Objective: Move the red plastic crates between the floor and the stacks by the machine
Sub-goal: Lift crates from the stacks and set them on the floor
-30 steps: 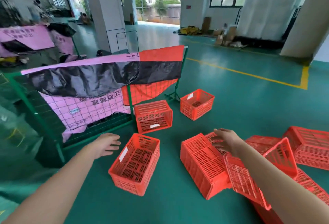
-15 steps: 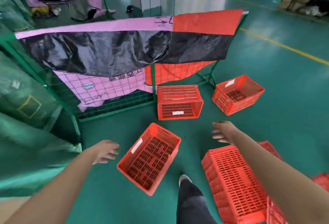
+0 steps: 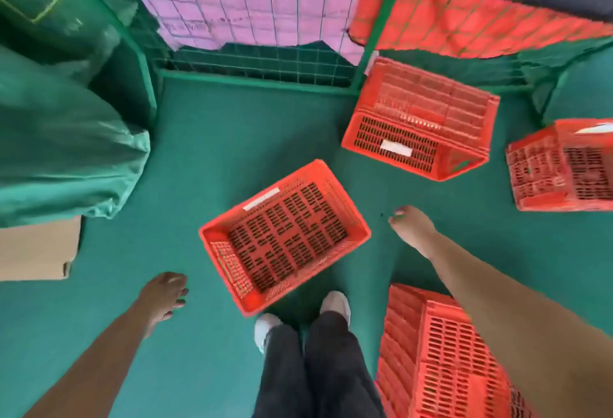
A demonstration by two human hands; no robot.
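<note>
Red slotted plastic crate (image 3: 285,238), likely light and stiff, best lifted by its rims, lay between wide, empty left grip (image 3: 163,295) at eight o'clock and right grip (image 3: 413,229) at three.

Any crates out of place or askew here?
The far crate, by the fence, shows a closed face up, so it's overturned or on its side; the lower-right crate likewise. The middle crate sits upright, open, skewed to the fence. No visible damage.
</note>
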